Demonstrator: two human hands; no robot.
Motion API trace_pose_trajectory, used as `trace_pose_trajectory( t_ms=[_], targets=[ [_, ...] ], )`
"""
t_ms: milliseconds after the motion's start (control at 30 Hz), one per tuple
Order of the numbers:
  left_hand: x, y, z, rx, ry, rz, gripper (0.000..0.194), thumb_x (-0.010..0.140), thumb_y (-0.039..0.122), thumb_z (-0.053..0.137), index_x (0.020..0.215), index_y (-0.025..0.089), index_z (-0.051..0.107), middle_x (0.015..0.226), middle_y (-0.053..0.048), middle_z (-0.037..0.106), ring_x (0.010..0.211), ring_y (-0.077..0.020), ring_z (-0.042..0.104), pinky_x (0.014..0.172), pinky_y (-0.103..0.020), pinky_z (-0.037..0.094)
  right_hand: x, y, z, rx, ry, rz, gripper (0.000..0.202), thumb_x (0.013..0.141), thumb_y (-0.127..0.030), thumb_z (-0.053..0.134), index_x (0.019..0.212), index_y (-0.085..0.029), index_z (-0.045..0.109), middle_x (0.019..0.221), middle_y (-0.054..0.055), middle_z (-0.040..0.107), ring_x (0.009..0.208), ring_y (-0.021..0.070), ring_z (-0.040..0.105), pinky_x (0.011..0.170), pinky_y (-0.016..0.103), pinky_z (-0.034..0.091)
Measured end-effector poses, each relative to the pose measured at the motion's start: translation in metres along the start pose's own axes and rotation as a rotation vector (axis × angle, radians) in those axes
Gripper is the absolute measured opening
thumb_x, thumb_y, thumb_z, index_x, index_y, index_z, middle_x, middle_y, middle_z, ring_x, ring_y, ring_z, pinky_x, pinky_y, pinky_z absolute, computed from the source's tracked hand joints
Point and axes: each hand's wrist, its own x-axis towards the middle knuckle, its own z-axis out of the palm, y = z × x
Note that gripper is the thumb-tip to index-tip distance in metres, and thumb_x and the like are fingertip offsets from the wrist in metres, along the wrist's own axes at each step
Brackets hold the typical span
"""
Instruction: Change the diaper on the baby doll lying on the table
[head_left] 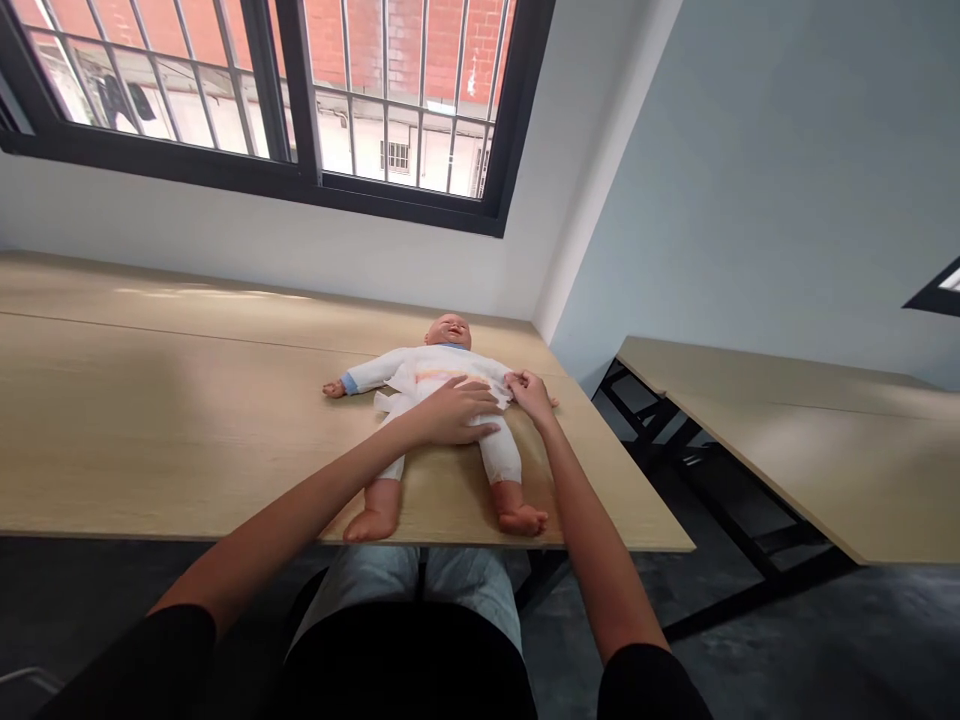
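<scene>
A baby doll [375, 368] in a white suit with blue cuffs lies on its back on the wooden table [225, 430], its feet toward me. Around its middle is a white diaper [405, 383] with a pale orange band, and a loose flap sticks out on the left. My left hand [459, 410] rests flat across the diaper's front, fingers extended. At the diaper's right side, my right hand [529, 393] has its fingers closed on the edge. That hand partly hides the doll's arm on the right.
A second wooden table [795, 440] on black metal legs stands to the right, across a gap. Behind the doll are a white wall and a dark-framed window [300, 180] with bars. The near table edge is close to the doll's feet.
</scene>
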Motion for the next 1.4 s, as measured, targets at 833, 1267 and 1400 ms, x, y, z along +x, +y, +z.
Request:
trace_pose_trajectory(
  t_ms=[833,1267,1400],
  targets=[
    [0.002,-0.025,0.01,0.058,-0.055,-0.083,0.041,0.091,0.058,0.053,0.115,0.027,0.066,0.128,-0.007,0.065,0.132,-0.0297,0.045,0.115,-0.058,0.01,-0.009,0.012,0.009,-0.274,-0.212,-0.079,0.012,0.071,-0.014,0.054,0.08,-0.016,0.062,0.088,0.007,0.067,0.086,0.0225,0.058,0.087,0.036,0.045],
    [0.0,-0.022,0.011,0.091,0.004,-0.145,0.044,0.087,0.06,0.056,0.116,0.03,0.067,0.124,-0.006,0.066,0.13,-0.0316,0.045,0.114,-0.056,0.013,-0.016,0.003,0.014,-0.229,-0.452,-0.108,0.013,0.062,-0.028,0.063,0.065,-0.016,0.058,0.062,-0.003,0.056,0.059,0.0138,0.046,0.058,0.024,0.038],
    [0.0,-0.023,0.011,0.094,-0.003,-0.141,0.046,0.088,0.062,0.054,0.117,0.028,0.067,0.124,-0.007,0.066,0.129,-0.0316,0.046,0.114,-0.056,0.015,-0.014,0.007,0.006,-0.245,-0.396,-0.062,0.009,0.064,-0.024,0.062,0.066,-0.017,0.058,0.063,-0.001,0.059,0.061,0.0153,0.05,0.059,0.025,0.039]
  ],
)
